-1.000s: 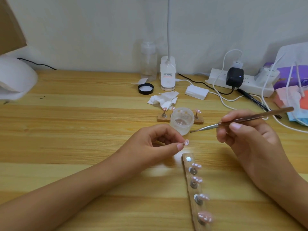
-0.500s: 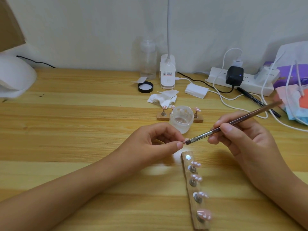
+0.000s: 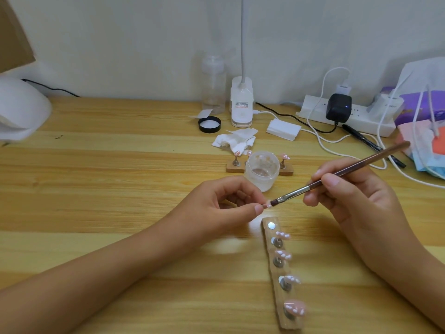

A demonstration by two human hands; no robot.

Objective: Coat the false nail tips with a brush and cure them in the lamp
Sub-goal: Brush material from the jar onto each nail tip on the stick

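Left hand point(image 3: 231, 203), well right of the lamp point(image 3: 21, 109) at the table's point(image 3: 120, 165) left edge, is pinching a tip point(image 3: 266, 205) near the table's middle. Just behind, an open jar point(image 3: 262, 169) is holding a thin pinkish layer. Right hand point(image 3: 349, 194) is gripping the brush point(image 3: 337, 175), bristles touching the tip.

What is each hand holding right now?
Left hand: pinches a false nail tip.
Right hand: grips the brush.

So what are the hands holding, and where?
The left hand pinches a nail tip by one end; the right hand grips the brush low on its handle, toward the bristles.
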